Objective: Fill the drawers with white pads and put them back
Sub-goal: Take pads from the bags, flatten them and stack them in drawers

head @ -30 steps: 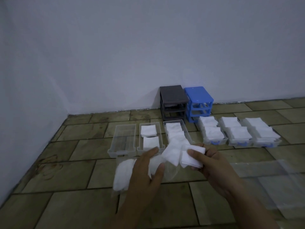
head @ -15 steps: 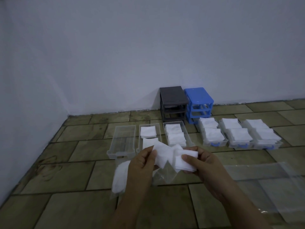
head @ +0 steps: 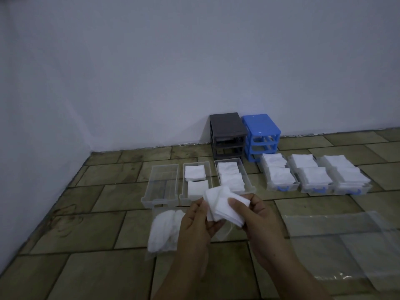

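- On the tiled floor near the wall, both hands hold one stack of white pads point(head: 225, 205): the left hand point(head: 194, 221) pinches its left edge, the right hand point(head: 257, 215) has its grip closed on the right side.
- Three blue-handled drawers point(head: 313, 180) at right look full.
- Of the clear drawers, the right one point(head: 232, 176) looks filled, the middle drawer point(head: 195, 180) holds two low piles, and the left drawer point(head: 161, 185) is empty.
- More pads lie in a plastic bag point(head: 162, 232) just beside the left hand.
- Both cabinets, grey point(head: 227, 135) and blue point(head: 260, 135), stand without drawers; none is back yet, so roughly half remains.
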